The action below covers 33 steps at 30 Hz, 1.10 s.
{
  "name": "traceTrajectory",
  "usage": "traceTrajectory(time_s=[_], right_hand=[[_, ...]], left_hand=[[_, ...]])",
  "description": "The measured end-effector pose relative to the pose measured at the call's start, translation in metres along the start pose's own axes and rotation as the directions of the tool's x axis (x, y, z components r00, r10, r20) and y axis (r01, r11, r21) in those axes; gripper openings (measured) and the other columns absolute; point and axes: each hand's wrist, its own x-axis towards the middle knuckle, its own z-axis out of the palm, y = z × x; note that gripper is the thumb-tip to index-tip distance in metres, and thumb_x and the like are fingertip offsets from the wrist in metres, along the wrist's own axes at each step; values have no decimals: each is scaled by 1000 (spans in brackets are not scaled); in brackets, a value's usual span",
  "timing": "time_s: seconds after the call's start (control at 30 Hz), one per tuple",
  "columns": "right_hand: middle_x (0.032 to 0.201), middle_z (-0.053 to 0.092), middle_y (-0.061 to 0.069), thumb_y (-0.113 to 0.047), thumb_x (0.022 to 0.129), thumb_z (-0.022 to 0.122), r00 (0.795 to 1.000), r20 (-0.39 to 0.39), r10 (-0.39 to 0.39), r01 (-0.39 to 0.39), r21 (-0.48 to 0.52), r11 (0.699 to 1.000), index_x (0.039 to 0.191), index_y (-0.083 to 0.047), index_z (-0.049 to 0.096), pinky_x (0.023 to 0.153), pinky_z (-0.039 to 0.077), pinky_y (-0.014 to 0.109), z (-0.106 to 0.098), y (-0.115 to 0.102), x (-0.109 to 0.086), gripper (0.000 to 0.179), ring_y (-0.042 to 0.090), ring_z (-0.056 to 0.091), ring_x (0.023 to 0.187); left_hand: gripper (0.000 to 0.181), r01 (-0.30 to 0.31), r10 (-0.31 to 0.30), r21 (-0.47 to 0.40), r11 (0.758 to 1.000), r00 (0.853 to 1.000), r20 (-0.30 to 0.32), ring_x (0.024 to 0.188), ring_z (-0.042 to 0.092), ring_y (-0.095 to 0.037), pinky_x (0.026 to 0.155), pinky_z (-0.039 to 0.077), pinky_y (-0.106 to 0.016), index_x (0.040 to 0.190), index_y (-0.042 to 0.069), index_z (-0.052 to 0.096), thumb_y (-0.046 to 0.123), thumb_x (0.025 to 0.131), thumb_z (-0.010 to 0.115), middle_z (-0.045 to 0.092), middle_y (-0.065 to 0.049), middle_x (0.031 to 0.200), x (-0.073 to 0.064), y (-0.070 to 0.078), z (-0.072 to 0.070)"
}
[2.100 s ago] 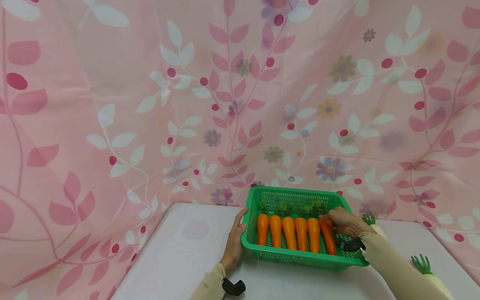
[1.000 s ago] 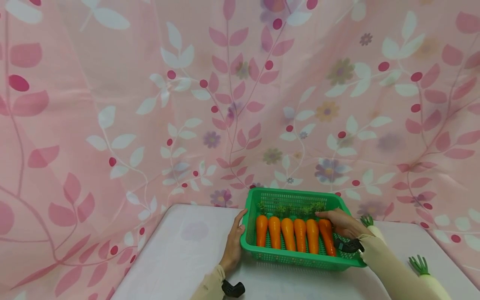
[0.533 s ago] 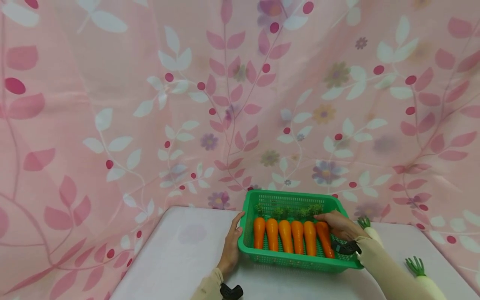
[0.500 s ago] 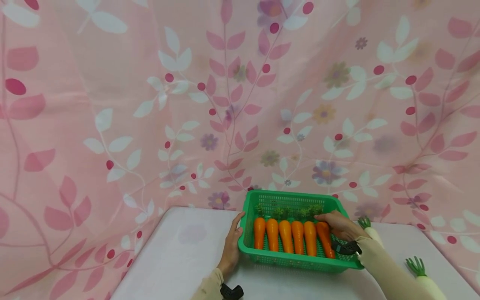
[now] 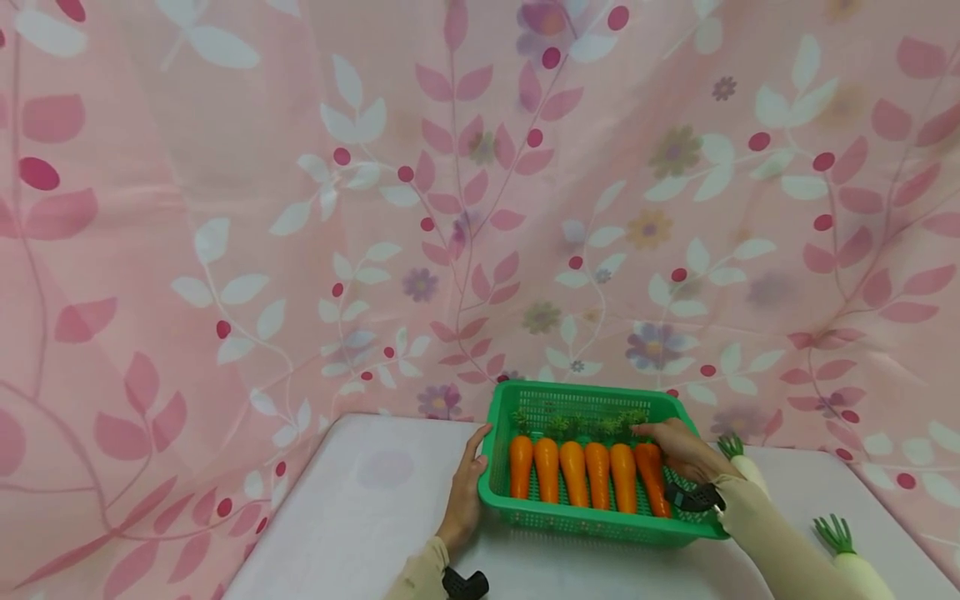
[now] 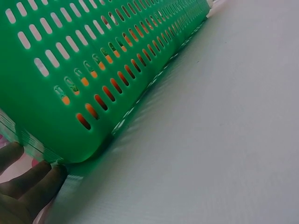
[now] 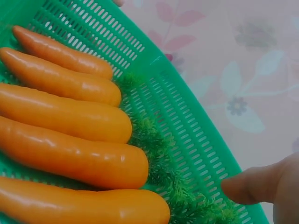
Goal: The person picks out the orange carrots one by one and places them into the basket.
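A green plastic basket (image 5: 592, 515) holds several orange carrots side by side, their frilly green tops (image 7: 159, 154) toward the far wall. My left hand (image 5: 462, 497) rests against the basket's left end, its straight fingers (image 6: 39, 191) at the outer wall in the left wrist view. Inside the right end, my right hand (image 5: 684, 452) is over the upper part of the rightmost carrot (image 5: 654, 485), which leans slightly. Its thumb (image 7: 254, 186) stretches out straight over the green tops in the right wrist view. The other right fingers are mostly hidden.
The basket stands on a white-covered table (image 5: 360, 517). A white radish with cut green stalks (image 5: 750, 468) lies right of the basket, and another radish (image 5: 861, 575) lies nearer, beside the right sleeve. A pink floral curtain (image 5: 420, 208) hangs behind the table.
My right hand has let go of the rightmost carrot's thick end, and its thumb has shifted toward the green tops. The left hand stays at the basket. The head view has tilted slightly.
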Motion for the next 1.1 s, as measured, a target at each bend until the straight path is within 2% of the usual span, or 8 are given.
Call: traceTrajectory(time_s=[0.17, 0.3, 0.57, 0.67, 0.77, 0.83, 0.9, 1.1], right_hand=[[164, 18, 45, -21, 111, 49, 1000, 11, -28, 28, -70, 997, 113, 21, 62, 115, 43, 66, -3, -1, 0, 44, 60, 31, 149], [164, 15, 46, -24, 113, 46, 998, 37, -46, 50, -112, 992, 150, 23, 38, 119, 31, 72, -6, -3, 0, 61, 63, 18, 152], [168, 3, 42, -26, 113, 47, 999, 11, -47, 47, -66, 997, 146, 21, 45, 124, 14, 73, -16, -6, -3, 57, 61, 1, 156], [131, 53, 35, -25, 113, 48, 998, -3, -64, 64, -33, 997, 119, 10, 64, 123, 32, 63, -17, -7, -8, 38, 46, 54, 129], [104, 57, 30, -24, 113, 45, 996, -3, -84, 84, -34, 996, 107, 3, 64, 114, 41, 51, -21, -9, -16, 34, 34, 54, 96], [124, 56, 41, -26, 114, 44, 996, 1, -87, 87, -56, 995, 135, 15, 56, 117, 41, 52, -27, -12, -21, 47, 40, 59, 113], [159, 26, 47, -30, 115, 44, 996, 6, -90, 91, -87, 992, 151, 20, 37, 125, 30, 63, -35, -17, -26, 62, 55, 36, 148], [170, 6, 41, -44, 114, 43, 996, -44, -76, 67, -178, 982, 163, 16, 5, 123, 25, 67, -63, -26, -44, 86, 59, 17, 156]], left_hand=[[53, -3, 3, 0, 1000, 1000, -5, 155, 37, -39, 120, 29, -74, 165, 29, 38, 32, 113, 28, 36, -5, 172, 2, 0, 1], [53, -13, 14, 7, 1000, 1000, -10, 157, 35, -40, 120, 26, -75, 165, 28, 38, 30, 113, 29, 36, -5, 172, 4, 0, 2], [52, -10, 10, -4, 1000, 1000, -2, 157, 35, -33, 123, 26, -71, 165, 31, 38, 32, 113, 31, 37, -4, 172, 6, 2, 8], [52, -7, 7, 0, 1000, 1000, 4, 156, 36, -34, 122, 27, -71, 165, 31, 37, 32, 113, 30, 37, -4, 172, 6, 2, 9], [52, -8, 8, 3, 1000, 1000, 8, 157, 35, -36, 122, 26, -72, 166, 30, 36, 30, 114, 30, 36, -5, 172, 7, 1, 11], [52, -8, 8, 1, 1000, 1000, 9, 158, 33, -37, 123, 24, -72, 166, 30, 36, 29, 114, 30, 35, -4, 173, 7, 1, 12], [52, -5, 5, 1, 1000, 1000, 11, 159, 32, -37, 123, 23, -72, 166, 30, 36, 29, 114, 30, 35, -4, 173, 8, 0, 13], [53, 6, -6, 12, 1000, 1000, 9, 156, 35, -40, 121, 26, -74, 167, 28, 33, 34, 115, 29, 34, -8, 173, 9, -3, 12]])
